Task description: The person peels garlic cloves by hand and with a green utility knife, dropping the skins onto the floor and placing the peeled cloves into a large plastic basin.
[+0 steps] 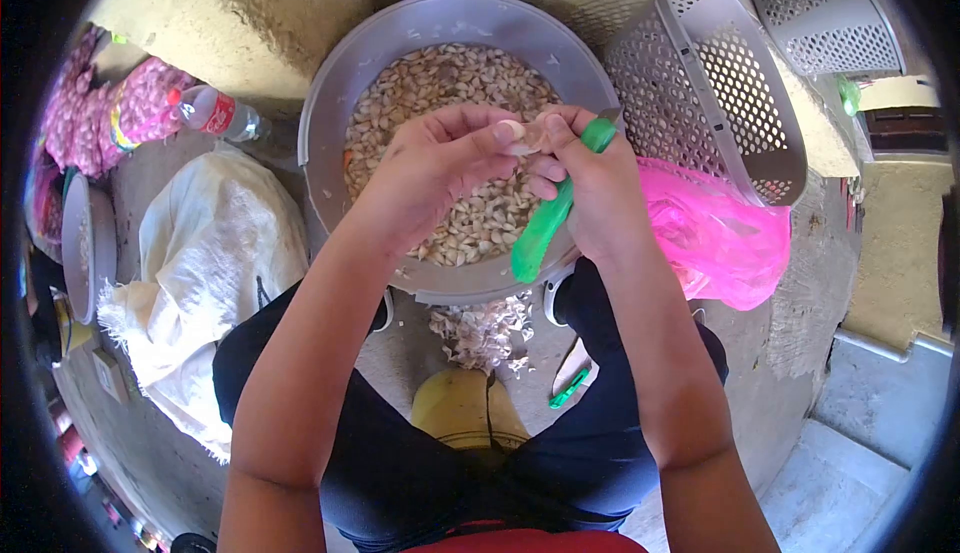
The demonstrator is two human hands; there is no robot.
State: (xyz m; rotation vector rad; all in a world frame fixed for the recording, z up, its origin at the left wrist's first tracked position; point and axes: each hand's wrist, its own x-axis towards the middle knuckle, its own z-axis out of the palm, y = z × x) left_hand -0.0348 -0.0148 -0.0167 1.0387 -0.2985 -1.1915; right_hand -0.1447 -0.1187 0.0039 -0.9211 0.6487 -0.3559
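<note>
Above a large grey basin (325,83) filled with garlic cloves (440,71), both of my hands meet. A garlic clove (514,137) is pinched between the thumb and fingers of my left hand (425,158). My right hand (605,188) grips a knife with a green handle (542,238), its handle lying across the palm and the short blade poking out beyond the index finger. The right thumb and fingertips also touch pale skin at the clove. On the floor between my feet lies a heap of garlic peelings (485,333).
A second green-handled knife (570,389) lies by my right foot. A yellow container (465,408) stands between my legs. Right are a perforated basket (665,78) and a pink net bag (715,238); left, a white sack (215,218), a bottle (222,115) and pink garlic bags (145,98).
</note>
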